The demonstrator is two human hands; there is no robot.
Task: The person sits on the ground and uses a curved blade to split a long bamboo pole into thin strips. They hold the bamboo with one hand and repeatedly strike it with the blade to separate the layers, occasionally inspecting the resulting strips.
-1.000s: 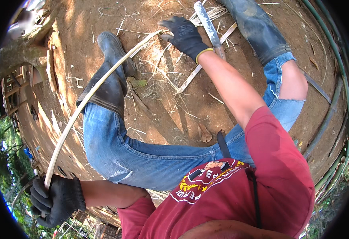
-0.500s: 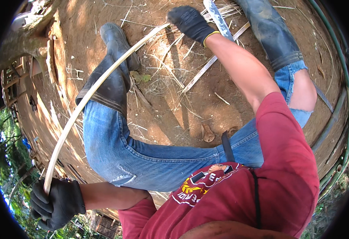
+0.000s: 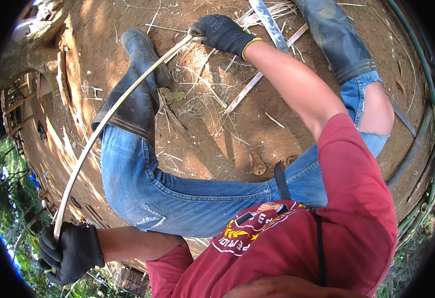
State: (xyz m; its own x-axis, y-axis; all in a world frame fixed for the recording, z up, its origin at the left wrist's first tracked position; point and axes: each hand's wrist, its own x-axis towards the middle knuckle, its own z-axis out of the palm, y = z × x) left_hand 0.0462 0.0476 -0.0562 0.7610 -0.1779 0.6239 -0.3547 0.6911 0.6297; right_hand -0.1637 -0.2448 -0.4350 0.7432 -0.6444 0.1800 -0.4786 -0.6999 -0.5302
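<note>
A long, pale strip that looks like split bamboo or cane arches across my left leg, bent in a smooth curve. My left hand, in a black glove, is closed around its near end at the lower left. At the top, my right hand, gloved in black with a yellow cuff edge, pinches the far end between thumb and fingers. Beyond the right hand lies a flat, blue-and-white mottled strip beside a heap of thin pale slivers. Another flat pale strip rests on the ground below that hand.
Bare brown soil strewn with shavings spreads between my legs. My rubber boots stand at either side. A thick log or root is at the upper left. Green poles or pipes curve along the right edge.
My right hand has shifted left and slightly nearer, bringing the strip's far end along. The left hand has barely moved and keeps its grip.
</note>
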